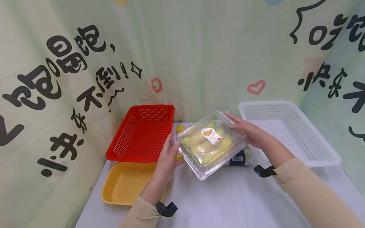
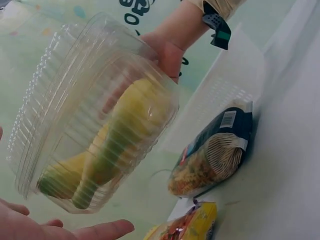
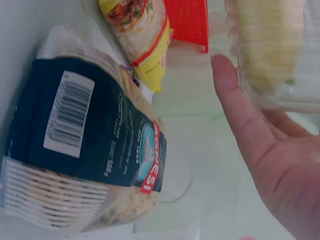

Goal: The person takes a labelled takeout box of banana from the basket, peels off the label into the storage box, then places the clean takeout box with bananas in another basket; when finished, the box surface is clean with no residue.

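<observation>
A clear plastic box of yellow-green bananas, with a banana label on its lid, is held tilted above the table. My right hand grips its right side, thumb over the lid and fingers partly hidden behind. At the box's left end is my left hand, its fingers spread; in the left wrist view a gap shows between the extended fingers and the box. Behind and below the box are a pasta bag with a dark blue label and a yellow packet, both mostly covered in the head view.
A red perforated basket stands at the back left, with a yellow tub in front of it. On the right is a white perforated basket. A printed curtain encloses the white table at the back and sides.
</observation>
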`<state>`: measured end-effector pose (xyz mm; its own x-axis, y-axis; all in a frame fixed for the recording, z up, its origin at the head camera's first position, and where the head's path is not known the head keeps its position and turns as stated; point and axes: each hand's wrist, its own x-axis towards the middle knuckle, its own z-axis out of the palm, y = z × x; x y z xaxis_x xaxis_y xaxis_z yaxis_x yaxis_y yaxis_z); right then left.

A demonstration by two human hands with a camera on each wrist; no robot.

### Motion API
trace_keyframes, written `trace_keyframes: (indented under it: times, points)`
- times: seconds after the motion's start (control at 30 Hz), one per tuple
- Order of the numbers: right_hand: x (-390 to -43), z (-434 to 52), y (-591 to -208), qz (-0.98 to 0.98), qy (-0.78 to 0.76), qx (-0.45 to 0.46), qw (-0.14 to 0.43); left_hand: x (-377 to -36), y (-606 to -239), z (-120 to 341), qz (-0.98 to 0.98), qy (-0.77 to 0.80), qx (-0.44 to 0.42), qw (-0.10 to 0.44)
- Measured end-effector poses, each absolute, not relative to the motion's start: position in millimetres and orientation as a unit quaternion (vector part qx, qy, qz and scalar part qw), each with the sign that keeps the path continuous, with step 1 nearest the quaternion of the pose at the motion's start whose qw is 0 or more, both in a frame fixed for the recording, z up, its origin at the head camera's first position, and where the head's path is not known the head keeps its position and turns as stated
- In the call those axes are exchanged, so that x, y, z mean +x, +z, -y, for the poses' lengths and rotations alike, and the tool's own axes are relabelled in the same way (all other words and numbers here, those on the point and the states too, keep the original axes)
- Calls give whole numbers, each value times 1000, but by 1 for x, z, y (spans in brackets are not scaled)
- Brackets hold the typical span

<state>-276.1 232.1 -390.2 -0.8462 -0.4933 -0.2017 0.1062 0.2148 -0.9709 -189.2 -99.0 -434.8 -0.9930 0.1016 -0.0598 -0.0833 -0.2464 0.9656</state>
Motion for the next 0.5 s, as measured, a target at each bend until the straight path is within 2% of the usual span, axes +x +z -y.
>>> trace_keyframes:
  times: [0.2,0.5]
  points:
    - [-259,-230,-395,-726,-648,-98,206,-187,-434,101,-617,785,36,33]
    - [-236,-222,-401,-702,-691,-77,154,-189,-436,102,-634,772,32,25]
